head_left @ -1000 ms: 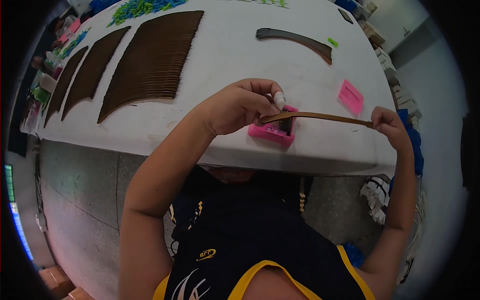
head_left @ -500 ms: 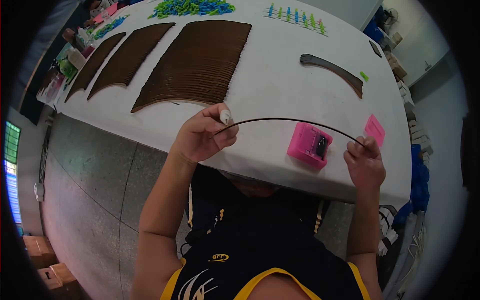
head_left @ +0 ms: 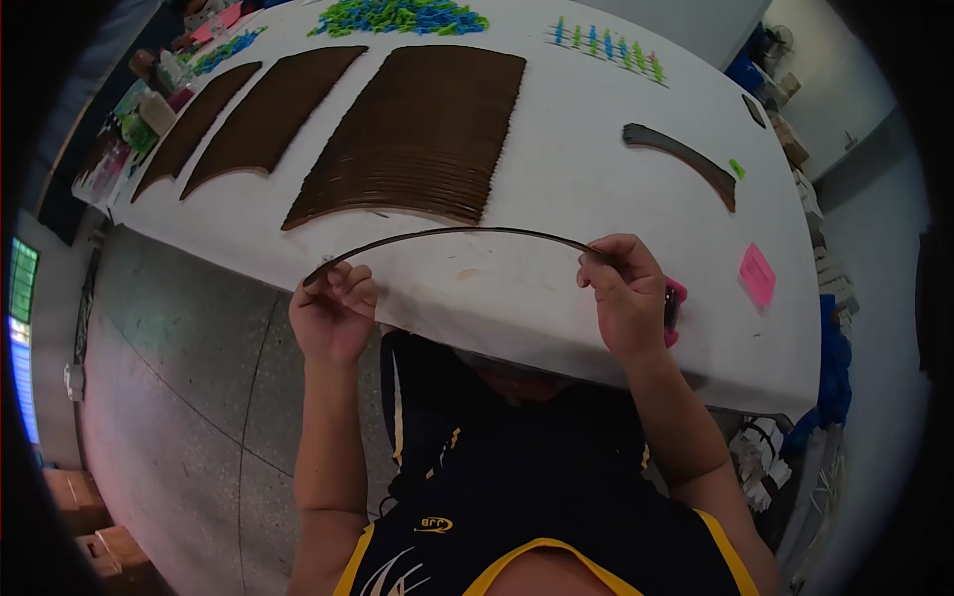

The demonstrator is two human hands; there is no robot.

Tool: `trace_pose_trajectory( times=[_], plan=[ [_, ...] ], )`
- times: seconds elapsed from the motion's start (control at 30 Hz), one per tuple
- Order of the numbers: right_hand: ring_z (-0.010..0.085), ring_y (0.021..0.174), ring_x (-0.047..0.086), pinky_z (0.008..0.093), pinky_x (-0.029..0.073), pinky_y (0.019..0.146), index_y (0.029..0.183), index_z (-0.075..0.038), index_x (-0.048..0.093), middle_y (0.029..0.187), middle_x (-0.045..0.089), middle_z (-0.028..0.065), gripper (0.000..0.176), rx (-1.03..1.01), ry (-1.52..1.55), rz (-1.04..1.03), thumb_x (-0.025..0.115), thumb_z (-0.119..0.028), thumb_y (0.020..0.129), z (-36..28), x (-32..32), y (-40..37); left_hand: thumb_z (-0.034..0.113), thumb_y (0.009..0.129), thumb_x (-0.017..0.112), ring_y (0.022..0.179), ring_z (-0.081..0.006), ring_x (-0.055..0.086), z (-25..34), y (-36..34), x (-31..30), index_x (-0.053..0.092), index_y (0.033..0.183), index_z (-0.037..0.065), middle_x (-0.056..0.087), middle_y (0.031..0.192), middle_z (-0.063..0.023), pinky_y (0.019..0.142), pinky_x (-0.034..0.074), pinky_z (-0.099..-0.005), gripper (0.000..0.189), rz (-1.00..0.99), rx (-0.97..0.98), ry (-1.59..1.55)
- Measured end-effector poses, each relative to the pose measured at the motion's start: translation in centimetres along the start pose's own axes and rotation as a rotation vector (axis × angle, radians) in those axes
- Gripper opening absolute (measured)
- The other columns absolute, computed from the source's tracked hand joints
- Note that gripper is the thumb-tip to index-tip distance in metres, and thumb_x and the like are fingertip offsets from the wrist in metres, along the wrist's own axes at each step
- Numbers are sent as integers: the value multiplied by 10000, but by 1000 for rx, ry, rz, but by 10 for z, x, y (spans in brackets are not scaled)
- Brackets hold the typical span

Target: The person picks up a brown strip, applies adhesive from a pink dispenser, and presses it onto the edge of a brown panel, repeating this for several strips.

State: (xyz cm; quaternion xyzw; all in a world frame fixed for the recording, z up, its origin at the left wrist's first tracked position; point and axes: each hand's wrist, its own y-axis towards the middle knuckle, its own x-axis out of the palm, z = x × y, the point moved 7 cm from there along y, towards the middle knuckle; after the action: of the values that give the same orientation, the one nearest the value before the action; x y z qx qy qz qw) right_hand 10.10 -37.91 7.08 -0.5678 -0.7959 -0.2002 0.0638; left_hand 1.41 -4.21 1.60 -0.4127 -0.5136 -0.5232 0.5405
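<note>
A thin, dark brown curved strip (head_left: 467,230) arches between my two hands above the table's front edge. My left hand (head_left: 338,310) is closed in a pinch on its left end. My right hand (head_left: 628,296) pinches the strip's right end, fingers bent round it. Just beyond the arch lies the widest group of similar dark brown strips (head_left: 412,134), laid side by side. Behind my right hand, a pink device (head_left: 676,295) with a black part is mostly hidden.
Two narrower groups of brown strips (head_left: 273,119) lie to the left on the white table (head_left: 566,129). At the back are a pile of green and blue clips (head_left: 397,16) and rows of clips (head_left: 608,48). A small dark bundle (head_left: 681,159) and a pink piece (head_left: 757,276) lie right.
Both hands have shifted left with the strip, which now arches in front of the widest group. My right hand now covers most of the pink device. The view has shifted slightly.
</note>
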Motion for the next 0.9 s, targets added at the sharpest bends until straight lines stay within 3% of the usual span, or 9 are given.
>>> trace_pose_trajectory(
  times=[0.13,0.2,0.27,0.33,0.53,0.63,0.77,0.83,0.9],
  plan=[
    [98,892,634,258,525,819,1149,0,649,1010,708,36,157,47,-88,-23,690,20,999,25,30,2,47,982,501,874,-206,579,29,0,-36,662,992,-45,696,1004,-143,774,514,-326,186,159,190,-67],
    [84,867,630,244,521,798,1132,4,649,983,699,21,129,40,-231,-24,694,-7,1011,36,42,5,54,1028,492,898,-216,634,37,0,-50,647,1088,-42,714,1073,-155,809,557,-353,192,427,261,156],
    [79,856,629,234,515,787,1117,3,652,977,698,18,117,54,-271,-41,698,-22,1012,45,56,9,52,1060,485,906,-210,668,42,4,-50,590,1250,-32,719,1139,-161,816,587,-358,233,432,295,268],
    [75,845,628,223,509,775,1102,2,656,971,697,15,107,63,-315,-49,702,-36,1013,54,65,12,44,1051,518,885,-197,680,44,9,-50,496,1426,-33,717,1171,-161,770,588,-339,383,520,214,476],
    [112,865,640,264,519,774,1053,-22,694,973,694,36,118,150,-555,-68,752,-68,960,75,86,29,69,1023,579,790,-177,703,45,20,-41,322,1610,-51,724,1179,-166,652,574,-318,652,567,10,809],
    [112,936,589,263,490,821,1030,-36,697,1031,629,29,134,-66,-828,-115,777,-93,939,76,93,41,99,1005,636,762,-147,680,43,19,-37,546,1385,-69,737,1098,-167,615,526,-281,425,540,-62,939],
    [264,1067,564,373,494,926,989,-48,726,1123,584,105,126,-91,-997,-93,775,-119,897,87,92,45,137,983,656,804,-195,714,41,12,-34,594,1425,-57,740,1139,-176,664,571,-342,486,556,-99,1378],
    [316,1098,548,407,490,953,976,-56,731,1143,572,125,107,-97,-1071,-87,764,-118,895,90,92,45,116,964,651,839,-280,718,43,12,-13,691,1257,-26,727,1167,-171,747,583,-407,328,360,326,1907],
    [342,1115,529,435,475,973,991,-56,728,1157,562,139,125,-94,-1145,-82,765,-111,884,92,93,44,102,945,653,895,-323,707,39,8,1,688,1216,-11,715,1194,-163,809,577,-434,296,312,395,2110]
  ],
)
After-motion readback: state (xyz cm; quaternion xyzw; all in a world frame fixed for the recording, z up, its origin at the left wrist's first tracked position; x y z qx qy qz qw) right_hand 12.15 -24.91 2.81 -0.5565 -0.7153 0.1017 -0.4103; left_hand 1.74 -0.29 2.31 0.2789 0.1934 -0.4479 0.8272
